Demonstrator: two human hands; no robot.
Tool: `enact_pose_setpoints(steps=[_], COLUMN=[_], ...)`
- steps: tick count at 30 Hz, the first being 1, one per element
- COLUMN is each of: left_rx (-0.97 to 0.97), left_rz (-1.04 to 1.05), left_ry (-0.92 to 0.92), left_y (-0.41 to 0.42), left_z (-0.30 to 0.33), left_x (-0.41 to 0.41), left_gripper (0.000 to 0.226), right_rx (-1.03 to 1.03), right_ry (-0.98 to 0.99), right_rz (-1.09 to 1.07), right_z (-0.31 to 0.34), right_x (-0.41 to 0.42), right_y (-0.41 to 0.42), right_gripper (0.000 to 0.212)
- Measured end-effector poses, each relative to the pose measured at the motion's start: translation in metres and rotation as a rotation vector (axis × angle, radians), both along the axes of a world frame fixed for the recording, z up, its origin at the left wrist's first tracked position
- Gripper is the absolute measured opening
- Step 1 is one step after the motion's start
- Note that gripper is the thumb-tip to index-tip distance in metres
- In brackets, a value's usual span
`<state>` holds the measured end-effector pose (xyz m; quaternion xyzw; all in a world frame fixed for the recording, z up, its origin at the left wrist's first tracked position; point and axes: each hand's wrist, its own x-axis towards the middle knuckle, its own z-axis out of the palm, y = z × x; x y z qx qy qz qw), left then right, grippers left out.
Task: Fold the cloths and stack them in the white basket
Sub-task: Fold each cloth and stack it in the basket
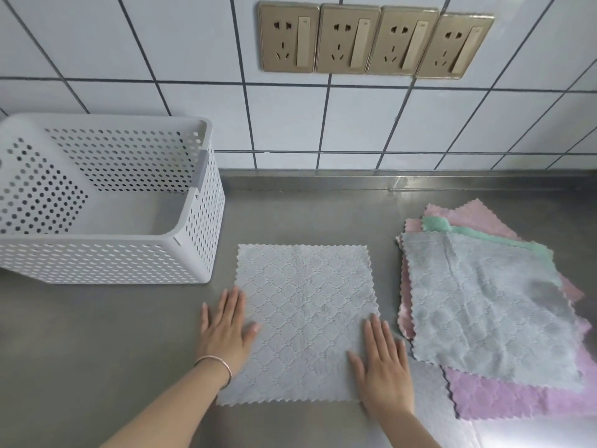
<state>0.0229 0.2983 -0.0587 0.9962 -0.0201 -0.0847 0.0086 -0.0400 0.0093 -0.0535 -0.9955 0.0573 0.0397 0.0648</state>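
A grey quilted cloth (303, 305) lies spread flat on the steel counter in front of me. My left hand (224, 328) presses flat on its left edge, fingers straight. My right hand (384, 367) lies flat on its lower right part, fingers straight too. To the right sits a loose pile of cloths (484, 312): a grey one on top, a green one (436, 225) and pink ones (504, 399) showing beneath. The white perforated basket (193, 253) stands at the back left, with nothing visible inside it.
The steel counter (97, 334) runs to a tiled wall behind. Several brass-coloured wall sockets (374, 43) sit above the counter. A thin bracelet (216, 365) circles my left wrist.
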Motion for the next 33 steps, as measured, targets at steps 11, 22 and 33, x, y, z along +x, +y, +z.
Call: enact_pose_setpoints(steps=[11,22,33], left_rx=[-0.260,-0.121,-0.182], left_rz=[-0.512,-0.430,-0.365], left_ry=[-0.217,-0.220,-0.086], left_y=[-0.009,0.011,0.019], left_z=[0.031,0.024,0.038], left_x=[-0.064,-0.077,-0.060], left_gripper=[0.024,0.042,0.033], right_rx=[0.074,0.050,0.020], right_ry=[-0.331,-0.227,-0.087], right_rz=[0.609,0.387,0.326], right_z=[0.013,0.019,0.019], right_x=[-0.029,-0.031,-0.022], right_y=[0.011,-0.005,-0.005], right_gripper=[0.036,0.028,0.042])
